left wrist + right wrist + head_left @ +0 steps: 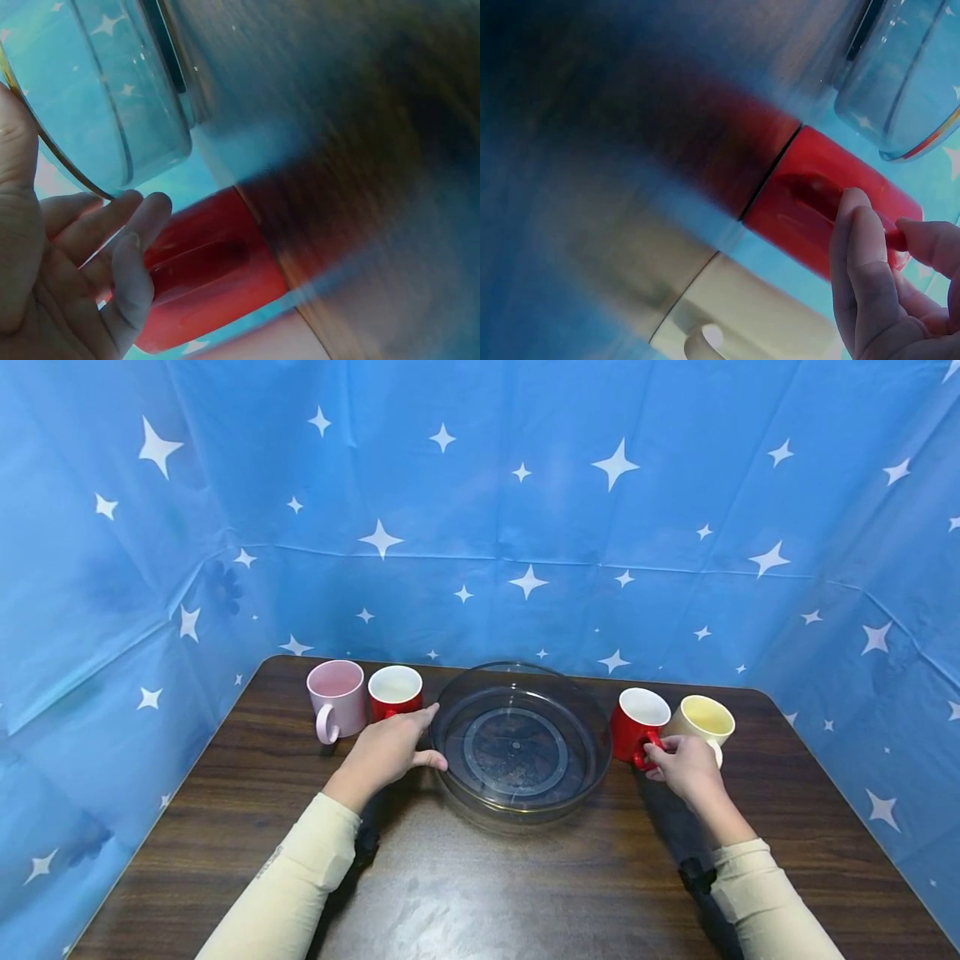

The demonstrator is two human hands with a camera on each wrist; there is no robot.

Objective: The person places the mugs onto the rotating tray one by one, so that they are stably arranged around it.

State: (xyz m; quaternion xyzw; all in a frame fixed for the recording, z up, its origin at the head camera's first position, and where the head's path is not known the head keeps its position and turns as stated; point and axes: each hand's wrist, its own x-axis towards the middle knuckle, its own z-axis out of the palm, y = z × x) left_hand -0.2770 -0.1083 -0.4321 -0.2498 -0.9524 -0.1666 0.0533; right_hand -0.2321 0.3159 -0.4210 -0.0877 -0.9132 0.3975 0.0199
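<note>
A clear glass bowl (516,797) stands in the middle of the dark wooden table. At its left rim is my left hand (390,750), thumb and fingers spread apart; in the left wrist view the fingers (97,225) lie close to the rim, in front of a red mug (214,277). My right hand (686,766) pinches the handle of another red mug (628,727) with thumb and fingers. That mug, white inside, is upright on the table to the right of the bowl. Beside it is a yellow mug (708,718), partly behind the hand.
At the far left a pink mug (339,702) stands next to the left red mug (395,691). Behind the table's (480,885) back edge hangs a blue curtain (480,510) with white stars, which also runs along both sides.
</note>
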